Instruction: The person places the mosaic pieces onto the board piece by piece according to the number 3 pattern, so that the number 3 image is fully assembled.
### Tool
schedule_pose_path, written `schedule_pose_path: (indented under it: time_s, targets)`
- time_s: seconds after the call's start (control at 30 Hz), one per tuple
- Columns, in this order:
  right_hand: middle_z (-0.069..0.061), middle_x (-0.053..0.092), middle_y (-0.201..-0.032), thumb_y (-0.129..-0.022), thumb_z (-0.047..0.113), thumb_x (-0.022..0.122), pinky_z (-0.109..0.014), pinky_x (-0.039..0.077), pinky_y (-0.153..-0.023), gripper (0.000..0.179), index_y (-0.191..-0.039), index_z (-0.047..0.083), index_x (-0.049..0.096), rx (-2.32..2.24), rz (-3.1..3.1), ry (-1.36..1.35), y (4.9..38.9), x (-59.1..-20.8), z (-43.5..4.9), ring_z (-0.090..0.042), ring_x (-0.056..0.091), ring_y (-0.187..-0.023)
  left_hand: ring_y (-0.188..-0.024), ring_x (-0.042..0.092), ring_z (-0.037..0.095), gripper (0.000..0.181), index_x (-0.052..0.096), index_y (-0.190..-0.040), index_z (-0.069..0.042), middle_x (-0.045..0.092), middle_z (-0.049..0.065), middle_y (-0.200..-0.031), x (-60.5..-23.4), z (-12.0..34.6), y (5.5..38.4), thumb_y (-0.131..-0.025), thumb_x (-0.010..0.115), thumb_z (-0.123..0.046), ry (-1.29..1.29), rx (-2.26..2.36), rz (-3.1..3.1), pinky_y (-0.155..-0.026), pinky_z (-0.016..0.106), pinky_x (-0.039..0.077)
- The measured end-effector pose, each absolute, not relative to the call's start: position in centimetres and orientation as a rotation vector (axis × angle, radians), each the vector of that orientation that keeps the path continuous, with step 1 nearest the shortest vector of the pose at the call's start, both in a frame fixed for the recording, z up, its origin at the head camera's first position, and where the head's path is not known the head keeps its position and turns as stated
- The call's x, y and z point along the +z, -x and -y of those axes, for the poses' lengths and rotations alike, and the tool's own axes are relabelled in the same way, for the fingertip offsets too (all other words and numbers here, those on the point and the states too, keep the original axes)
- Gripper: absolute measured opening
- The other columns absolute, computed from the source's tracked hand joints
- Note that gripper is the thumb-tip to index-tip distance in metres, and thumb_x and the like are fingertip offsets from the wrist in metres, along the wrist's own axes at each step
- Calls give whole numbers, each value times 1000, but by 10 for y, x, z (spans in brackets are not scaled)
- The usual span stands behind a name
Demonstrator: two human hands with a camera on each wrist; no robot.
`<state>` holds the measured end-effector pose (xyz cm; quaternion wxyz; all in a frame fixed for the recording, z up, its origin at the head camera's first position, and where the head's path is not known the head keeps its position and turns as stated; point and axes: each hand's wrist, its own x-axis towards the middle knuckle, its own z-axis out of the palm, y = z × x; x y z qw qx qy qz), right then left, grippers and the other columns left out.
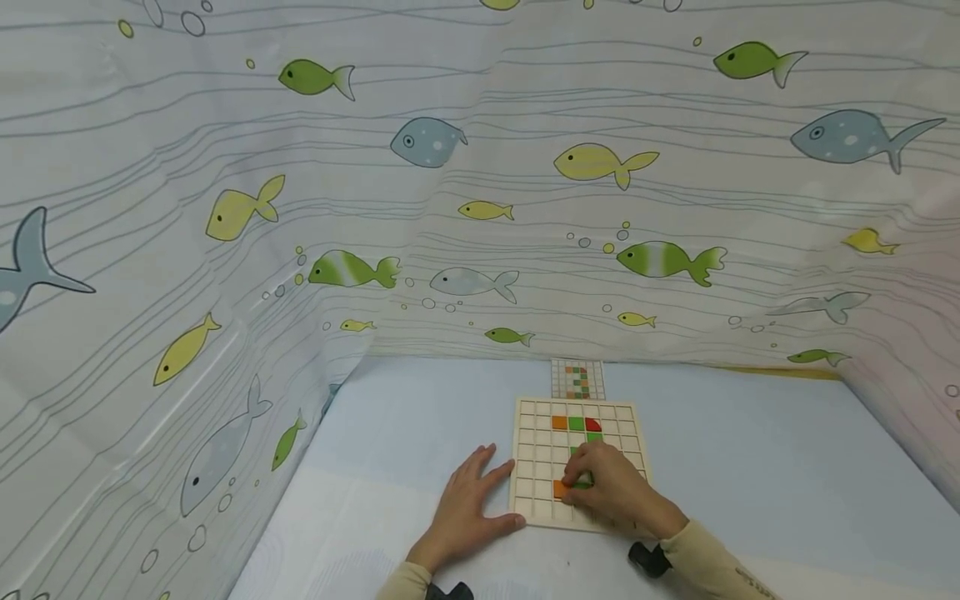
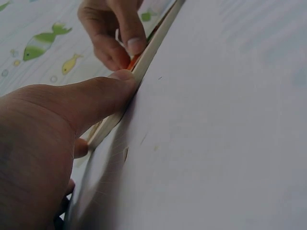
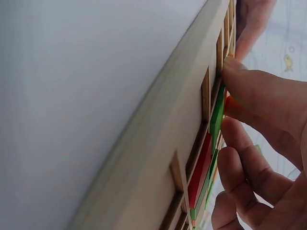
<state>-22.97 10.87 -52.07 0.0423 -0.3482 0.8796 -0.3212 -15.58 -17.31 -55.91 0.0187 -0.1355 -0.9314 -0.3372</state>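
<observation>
A pale wooden grid board (image 1: pixel 532 471) lies on the table. My left hand (image 1: pixel 468 508) is spread at its left side, with the thumb on the near left corner and the other fingers along the edge. Over the board's near half, my right hand (image 1: pixel 611 487) pinches an orange tile (image 1: pixel 558 490) at a grid square between thumb and forefinger. Green tile pieces show beside and under its fingers. Farther up sit another orange tile (image 1: pixel 559 422), a green tile (image 1: pixel 576 423) and a red tile (image 1: pixel 593 425) with a rounded corner. My right hand covers part of the grid.
Behind the board lies a printed pattern card (image 1: pixel 557 379) with a coloured grid. A white sheet with fish drawings (image 1: pixel 525 275) hangs round the back and sides of the pale table (image 1: pixel 750 467). Dark wrist devices (image 1: pixel 649 560) sit at both sleeves.
</observation>
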Motion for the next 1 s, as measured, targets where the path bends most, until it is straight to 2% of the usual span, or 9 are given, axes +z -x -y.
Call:
schedule_pose_path:
  time_s: [0.23, 0.43, 0.77, 1.0]
  targets:
    - [16, 70, -90, -82, 28, 93, -30, 56, -80, 11, -85, 22, 85, -953, -2711, 1048, 228, -518, -107, -6, 62, -90, -159, 30, 43, 78, 58, -153, -23, 38, 15, -169, -558, 173, 154, -87, 79, -60, 428, -1035, 2884, -123, 71, 29]
    - [13, 66, -86, -78, 25, 96, -22, 48, -69, 14, -83, 18, 85, -939, -2716, 972, 229, -515, -104, -5, 55, -82, -160, 28, 41, 78, 58, -153, -24, 37, 14, -170, -555, 173, 155, -87, 78, -61, 413, -1026, 2915, -124, 70, 28]
    - [11, 67, -87, -78, 24, 96, -24, 49, -70, 13, -83, 18, 85, -919, -2712, 831, 221, -510, -102, -7, 57, -83, -160, 30, 40, 78, 58, -153, -25, 37, 13, -171, -560, 172, 156, -87, 77, -62, 409, -1014, 2912, -123, 70, 30]
    - [11, 68, -86, -77, 19, 96, -23, 48, -65, 13, -84, 18, 85, -948, -2735, 754, 215, -511, -98, -9, 58, -79, -159, 31, 41, 79, 58, -154, -26, 37, 13, -170, -563, 172, 155, -87, 77, -63, 414, -998, 2895, -122, 70, 31]
